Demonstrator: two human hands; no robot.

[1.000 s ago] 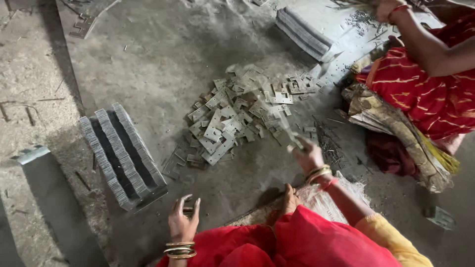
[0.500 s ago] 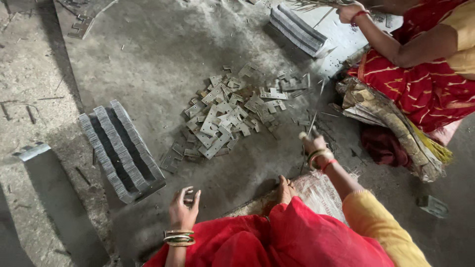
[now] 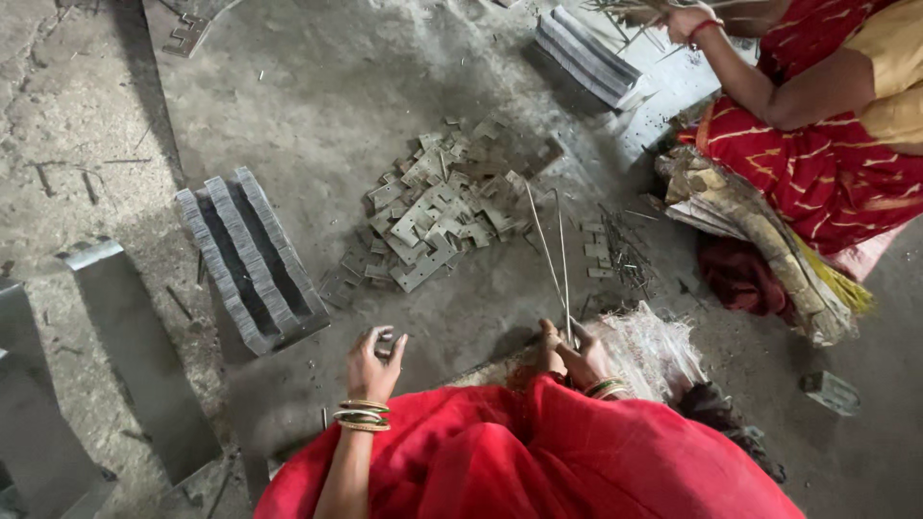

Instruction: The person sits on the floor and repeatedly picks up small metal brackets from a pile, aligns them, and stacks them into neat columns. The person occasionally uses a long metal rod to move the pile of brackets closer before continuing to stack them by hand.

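Observation:
My left hand hovers just above the concrete floor with its fingers curled around a small grey metal piece. My right hand is closed on two thin metal rods that point away from me toward a pile of flat grey metal stampings. Both wrists wear bangles. Red cloth covers my lap below the hands.
A rectangular stack of metal laminations stands on the floor at left. Another stack lies at the top. A second person in red sits at right, holding a bundle of rods. Loose short pins are scattered near the pile.
My right hand has pulled back toward my lap with the rods, which now stand out long and clear. The left hand has stayed near the floor.

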